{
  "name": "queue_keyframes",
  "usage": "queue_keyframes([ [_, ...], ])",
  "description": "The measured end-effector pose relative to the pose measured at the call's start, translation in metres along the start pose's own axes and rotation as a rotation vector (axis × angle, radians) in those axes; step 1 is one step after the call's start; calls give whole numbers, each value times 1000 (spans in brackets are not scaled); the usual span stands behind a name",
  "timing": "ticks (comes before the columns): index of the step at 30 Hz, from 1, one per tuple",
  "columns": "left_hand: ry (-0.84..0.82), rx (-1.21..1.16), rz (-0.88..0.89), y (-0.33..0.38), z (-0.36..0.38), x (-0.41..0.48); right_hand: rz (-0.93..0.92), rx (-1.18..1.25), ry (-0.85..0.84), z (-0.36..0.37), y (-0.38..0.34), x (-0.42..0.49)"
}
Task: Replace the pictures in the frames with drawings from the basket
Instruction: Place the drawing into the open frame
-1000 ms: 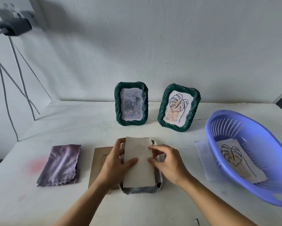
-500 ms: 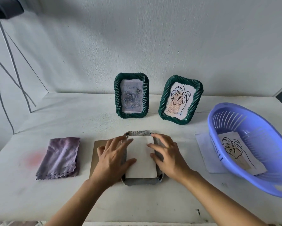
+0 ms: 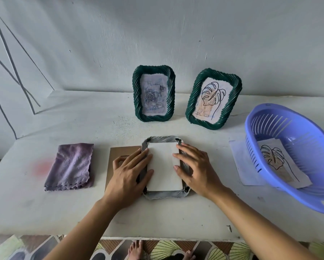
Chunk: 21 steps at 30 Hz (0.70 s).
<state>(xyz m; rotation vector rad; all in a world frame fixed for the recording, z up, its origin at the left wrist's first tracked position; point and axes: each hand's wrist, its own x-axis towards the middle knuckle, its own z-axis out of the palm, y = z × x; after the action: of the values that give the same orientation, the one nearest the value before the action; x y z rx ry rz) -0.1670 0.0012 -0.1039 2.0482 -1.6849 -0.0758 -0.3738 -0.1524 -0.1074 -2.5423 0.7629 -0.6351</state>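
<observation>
Both hands lie flat over a picture frame in the near middle of the white surface (image 3: 93, 124). The left hand (image 3: 127, 177) has its fingers straight and together. They rest across the frame's left edge and a brown backing board (image 3: 120, 152) beside it, and the thumb touches a white sheet (image 3: 164, 166). The right hand (image 3: 196, 171) is spread, with its fingertips pressing the sheet's right edge. Neither hand is gripping anything.

The face-down frame (image 3: 165, 195) shows its grey back. The sheet sits inside its opening with the blank side up, so what is on the other side cannot be seen. Small dark tabs show at the frame's right-hand corners.

Two green twisted frames stand upright at the far side. The left one, the rose frame (image 3: 153, 93), holds a pale printed picture of roses. The right one, the leaf frame (image 3: 213, 99), already holds a line drawing of a leaf. A blue plastic basket (image 3: 270, 106) sits at the right with another leaf drawing (image 3: 277, 162) inside, and it partly covers a loose paper (image 3: 238, 162). A folded purple cloth (image 3: 71, 166) lies at the left.

The step in hand appears to be seating a sheet squarely in the second frame. The next move probably calls for keeping the sheet flat and lifting the backing board from under the left hand. The board would then go over the sheet and be fixed with the tabs, without shifting the paper.
</observation>
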Motion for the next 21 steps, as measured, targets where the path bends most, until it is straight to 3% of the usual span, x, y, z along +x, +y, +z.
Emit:
queue_keyframes([
  [21, -14, 7, -17, 0, 0, 0, 24, 28, -10, -1, 1, 3],
])
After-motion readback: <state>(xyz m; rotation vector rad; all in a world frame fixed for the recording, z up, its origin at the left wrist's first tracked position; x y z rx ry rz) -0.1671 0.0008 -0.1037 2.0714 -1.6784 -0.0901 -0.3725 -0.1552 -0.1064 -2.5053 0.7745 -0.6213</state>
